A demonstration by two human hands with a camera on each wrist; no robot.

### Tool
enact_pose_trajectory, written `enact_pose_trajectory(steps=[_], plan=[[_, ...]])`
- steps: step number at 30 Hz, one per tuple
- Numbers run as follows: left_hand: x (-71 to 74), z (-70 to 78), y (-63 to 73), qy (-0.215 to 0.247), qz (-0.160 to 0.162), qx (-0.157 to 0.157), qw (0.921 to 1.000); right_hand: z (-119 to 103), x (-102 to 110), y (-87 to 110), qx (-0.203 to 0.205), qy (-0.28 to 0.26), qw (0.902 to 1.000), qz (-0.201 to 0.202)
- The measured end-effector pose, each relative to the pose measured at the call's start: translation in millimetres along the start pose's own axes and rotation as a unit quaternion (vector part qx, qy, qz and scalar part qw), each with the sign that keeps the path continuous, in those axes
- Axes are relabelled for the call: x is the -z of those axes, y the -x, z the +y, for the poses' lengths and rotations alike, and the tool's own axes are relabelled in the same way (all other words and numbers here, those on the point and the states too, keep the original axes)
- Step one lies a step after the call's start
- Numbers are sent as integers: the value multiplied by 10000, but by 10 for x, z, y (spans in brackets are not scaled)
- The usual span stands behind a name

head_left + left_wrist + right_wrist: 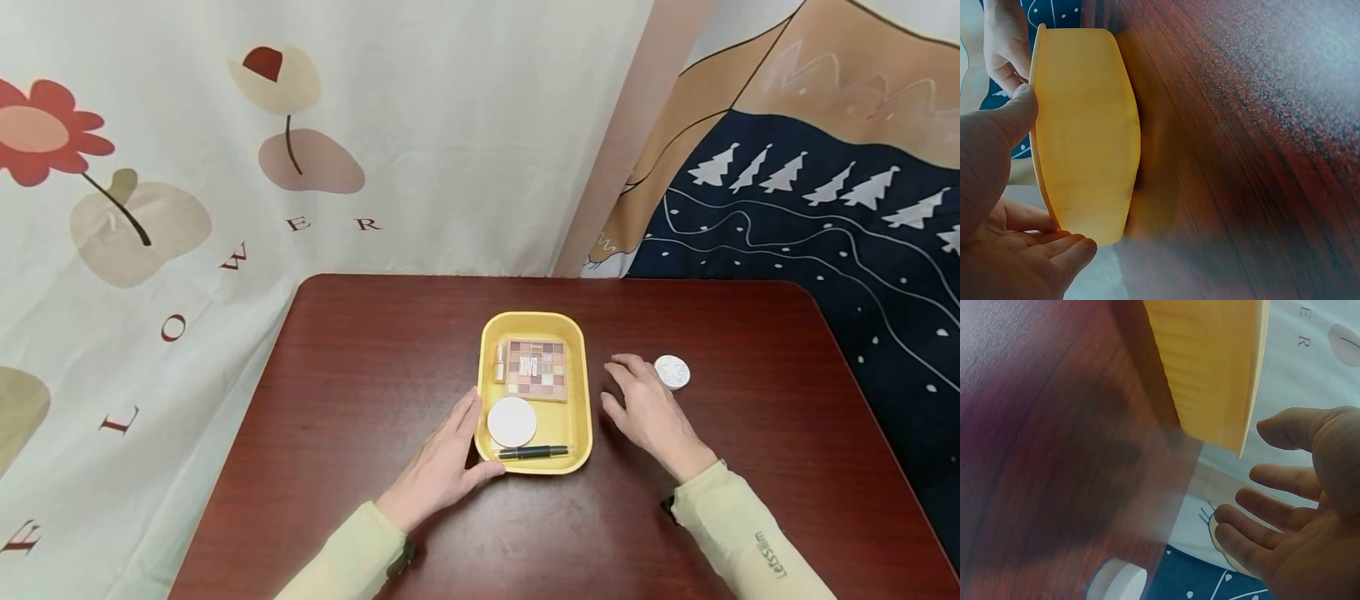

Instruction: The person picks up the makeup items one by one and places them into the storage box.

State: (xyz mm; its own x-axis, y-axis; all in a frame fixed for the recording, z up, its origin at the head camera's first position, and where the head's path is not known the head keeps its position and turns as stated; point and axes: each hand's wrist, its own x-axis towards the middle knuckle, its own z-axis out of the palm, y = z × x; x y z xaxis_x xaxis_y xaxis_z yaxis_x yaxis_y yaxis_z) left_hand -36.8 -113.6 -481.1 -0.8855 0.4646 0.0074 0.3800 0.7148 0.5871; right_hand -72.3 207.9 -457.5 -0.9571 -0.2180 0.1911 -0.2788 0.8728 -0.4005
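A yellow tray (532, 315) stands on the table. My left hand (444, 467) holds its near left corner, thumb along the near rim and fingers on the left side; the left wrist view shows thumb and fingertips at the tray wall (1085, 125). In the tray lie an eyeshadow palette (537, 370), a small lipstick-like tube (499, 364), a round white case (512, 422) and a slim black pen-like stick (533, 452). My right hand (651, 410) is off the tray's right side, fingers spread and loosely bent, holding nothing. Close beside it sits a small round white container (672, 372).
The dark red wooden table (360, 350) has rounded far corners. A white curtain (465, 125) with flower prints hangs behind and at the left. At the right hangs a navy and tan cloth (787, 217) with tree prints.
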Motion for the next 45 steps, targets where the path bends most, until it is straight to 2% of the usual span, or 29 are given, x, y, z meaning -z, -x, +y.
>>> enact_pose_trajectory(steps=[21, 36, 45], plan=[[-6, 15, 7, 9, -15, 46, 10000, 246, 4, -7, -326, 31, 9992, 248], [8, -9, 8, 12, -65, 151, 9999, 375, -29, -15, -631, 13, 9979, 153], [-4, 0, -8, -61, -99, 143, 9998, 472, -42, -21, -633, 60, 9973, 368]])
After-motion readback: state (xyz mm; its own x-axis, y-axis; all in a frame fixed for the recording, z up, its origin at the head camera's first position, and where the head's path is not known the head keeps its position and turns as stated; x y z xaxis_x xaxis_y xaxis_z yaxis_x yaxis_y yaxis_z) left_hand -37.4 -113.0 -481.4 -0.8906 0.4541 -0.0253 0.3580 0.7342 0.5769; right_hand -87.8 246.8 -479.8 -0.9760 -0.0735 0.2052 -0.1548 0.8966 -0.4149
